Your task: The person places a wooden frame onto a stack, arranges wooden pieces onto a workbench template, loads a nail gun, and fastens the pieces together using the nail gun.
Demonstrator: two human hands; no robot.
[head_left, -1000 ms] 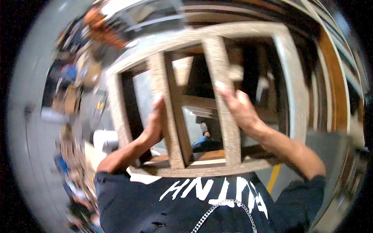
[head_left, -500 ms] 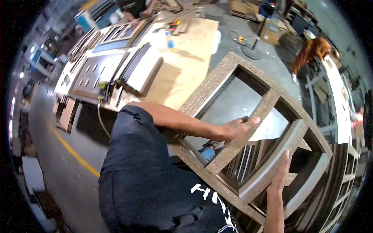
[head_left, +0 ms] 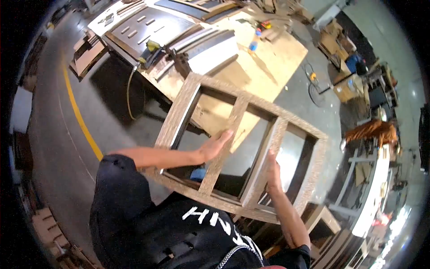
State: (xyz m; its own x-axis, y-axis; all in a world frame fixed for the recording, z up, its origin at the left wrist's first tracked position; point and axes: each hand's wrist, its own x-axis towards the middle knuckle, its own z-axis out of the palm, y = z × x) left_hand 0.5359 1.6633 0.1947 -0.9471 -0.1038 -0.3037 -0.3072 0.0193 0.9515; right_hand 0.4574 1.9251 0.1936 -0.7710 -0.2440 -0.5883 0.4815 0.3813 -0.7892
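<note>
I hold a wooden frame [head_left: 315, 170] with three openings, tilted in front of my body, its far left corner overlapping the workbench in this view. My left hand [head_left: 216, 145] grips the left inner crossbar, thumb side up and fingers partly hidden behind the wood. Around the right inner crossbar [head_left: 278, 132] my right hand [head_left: 273, 172] is closed, its fingers mostly behind the bar. Through the openings show the grey floor and the edge of the plywood top.
Ahead stands a plywood-topped workbench [head_left: 286, 54] with a slatted panel [head_left: 139, 29], a yellow-green air tool [head_left: 152, 49] and a blue-capped bottle [head_left: 254, 42]. A hose [head_left: 130, 94] hangs from it. A person in orange-brown [head_left: 371, 131] bends at the right. Wooden frames [head_left: 329, 244] are stacked lower right.
My view has turned to the right, and the bench sits nearer the middle. The frame has moved left in view, away from the stacked frames, with both hands still on its crossbars.
</note>
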